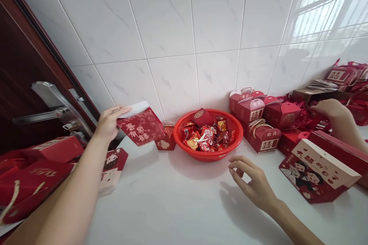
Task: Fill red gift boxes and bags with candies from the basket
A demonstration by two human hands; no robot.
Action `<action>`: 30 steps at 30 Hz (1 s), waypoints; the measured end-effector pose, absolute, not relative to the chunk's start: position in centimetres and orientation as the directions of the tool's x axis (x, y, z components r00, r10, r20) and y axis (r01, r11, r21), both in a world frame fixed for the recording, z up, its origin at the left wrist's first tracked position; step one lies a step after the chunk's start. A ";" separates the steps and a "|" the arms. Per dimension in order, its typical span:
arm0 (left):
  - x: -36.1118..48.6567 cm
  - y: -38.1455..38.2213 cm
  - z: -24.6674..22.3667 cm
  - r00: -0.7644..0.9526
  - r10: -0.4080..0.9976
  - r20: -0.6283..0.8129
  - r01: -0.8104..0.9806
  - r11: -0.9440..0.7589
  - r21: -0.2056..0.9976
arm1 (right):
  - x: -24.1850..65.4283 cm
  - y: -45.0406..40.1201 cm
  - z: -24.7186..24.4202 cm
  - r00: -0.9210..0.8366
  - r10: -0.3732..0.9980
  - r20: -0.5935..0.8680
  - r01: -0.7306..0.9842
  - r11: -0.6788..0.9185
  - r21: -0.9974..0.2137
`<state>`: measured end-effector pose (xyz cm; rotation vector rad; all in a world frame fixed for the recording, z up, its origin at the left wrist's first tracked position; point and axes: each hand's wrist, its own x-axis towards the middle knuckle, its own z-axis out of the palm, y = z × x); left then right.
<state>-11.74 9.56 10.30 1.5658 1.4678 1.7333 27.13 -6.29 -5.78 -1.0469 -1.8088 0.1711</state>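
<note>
On the left, my left hand grips the pale open flap edge of a red gift box with gold characters, tilted above the table. My right hand hovers in front of the basket, its fingers loosely curled and apart with nothing in them. A red plastic basket full of wrapped candies stands between the hands. One small dark red packet leans at its back. Behind the held box stands a small red box, partly hidden.
Another person's hand reaches over the pile at right. Red candy boxes are stacked by the tiled wall, with a red-and-cream box nearer. More red boxes crowd the left, beside a dark door with a metal handle.
</note>
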 end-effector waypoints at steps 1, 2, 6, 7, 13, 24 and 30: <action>-10.6 8.4 10.2 -0.232 0.878 0.418 0.270 -0.355 0.895 | 27.1 -6.3 -5.8 -0.133 0.720 0.682 0.572 0.617 -0.540; -9.2 7.4 9.9 -0.158 0.911 0.381 0.237 -0.339 0.910 | 27.0 -6.3 -5.8 -0.137 0.723 0.677 0.570 0.617 -0.543; -3.8 4.1 7.1 0.106 0.878 0.467 0.241 -0.479 0.844 | 26.8 -6.3 -6.2 -0.181 0.762 0.621 0.545 0.604 -0.582; -2.7 3.6 6.4 0.175 0.845 0.505 0.260 -0.535 0.804 | 26.7 -6.3 -6.4 -0.198 0.778 0.597 0.536 0.595 -0.598; 0.9 1.2 4.0 0.516 0.621 0.590 0.190 -0.754 0.629 | 26.0 -6.3 -7.6 -0.307 0.860 0.408 0.507 0.511 -0.694; 1.6 1.2 1.9 0.642 0.755 0.132 0.282 -0.393 0.875 | 26.3 -5.1 -6.9 -0.265 0.837 0.478 0.508 0.543 -0.669; 0.4 2.6 3.5 0.773 0.632 0.044 0.242 -0.358 0.902 | 28.9 2.5 -0.2 -0.218 0.788 0.576 0.675 0.548 -0.494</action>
